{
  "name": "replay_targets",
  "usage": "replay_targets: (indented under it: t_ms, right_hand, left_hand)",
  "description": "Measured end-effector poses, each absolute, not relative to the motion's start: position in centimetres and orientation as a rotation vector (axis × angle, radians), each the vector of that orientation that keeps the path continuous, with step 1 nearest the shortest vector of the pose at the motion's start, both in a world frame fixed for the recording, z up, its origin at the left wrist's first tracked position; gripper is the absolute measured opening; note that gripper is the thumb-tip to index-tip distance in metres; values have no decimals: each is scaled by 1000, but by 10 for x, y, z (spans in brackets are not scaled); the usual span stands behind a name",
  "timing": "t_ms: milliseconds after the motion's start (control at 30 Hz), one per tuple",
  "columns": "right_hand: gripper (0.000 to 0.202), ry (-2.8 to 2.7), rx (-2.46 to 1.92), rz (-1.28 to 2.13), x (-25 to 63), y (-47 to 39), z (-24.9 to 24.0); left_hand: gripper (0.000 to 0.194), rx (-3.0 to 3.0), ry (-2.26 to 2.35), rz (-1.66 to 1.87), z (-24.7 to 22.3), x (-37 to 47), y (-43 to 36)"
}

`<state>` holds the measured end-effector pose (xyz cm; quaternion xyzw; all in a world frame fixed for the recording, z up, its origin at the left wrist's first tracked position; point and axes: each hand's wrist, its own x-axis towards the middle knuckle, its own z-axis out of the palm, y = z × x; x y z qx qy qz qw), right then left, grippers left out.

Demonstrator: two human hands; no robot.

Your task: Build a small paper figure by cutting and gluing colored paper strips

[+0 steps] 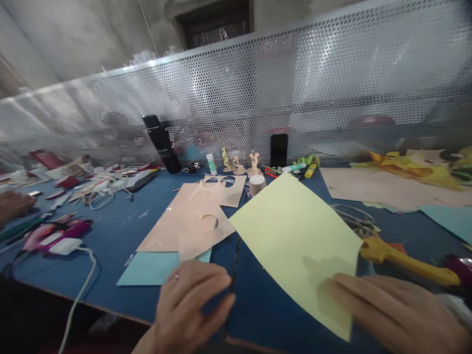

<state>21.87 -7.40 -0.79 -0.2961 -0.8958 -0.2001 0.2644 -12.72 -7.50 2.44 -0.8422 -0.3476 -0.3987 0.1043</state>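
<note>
Yellow sheet meets the right hand; blue tabletop lies bare leftward.

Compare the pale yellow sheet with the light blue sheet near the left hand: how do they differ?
The pale yellow sheet shows almost whole, with the right hand over its near right part; the light blue sheet is mostly covered by peach sheets.
The pale yellow sheet bows along its length, while the light blue sheet looks flat.
Both are thin, and neither shows cut-outs in its visible part.
</note>
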Motion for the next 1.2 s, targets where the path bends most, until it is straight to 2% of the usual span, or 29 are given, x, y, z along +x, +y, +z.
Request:
replay_targets:
  t_ms: [167, 400, 500, 633, 967, 1067, 1200]
  right_hand:
    - [36, -2659, -869, -424, 200, -59, -18]
    - [27, -2641, -936, -121, 198, -69, -7]
    - [29, -2631, -877, 4, 196, -70, -3]
    - [29, -2649, -881, 144, 193, -66, -4]
    - [18, -2458, -1015, 636, 183, -62, -7]
    - [20, -2399, -1092, 505, 203, -46, 3]
    - [25, -2424, -1355, -17, 244, -13, 12]
  left_hand:
    - [24, -2932, -843, -734, 8, -84, -76]
    - [21, -3012, -992, -348, 2, -42, -67]
    - [16, -2971, -987, -326, 1, -37, -60]
    - [18, -2916, -910, -361, 0, -37, -50]
    - [17, -3001, -923, -421, -3, -37, -54]
    - [20, -2999, -869, -482, -9, -38, -54]
    - [21, -2971, -861, -612, -10, -41, -53]
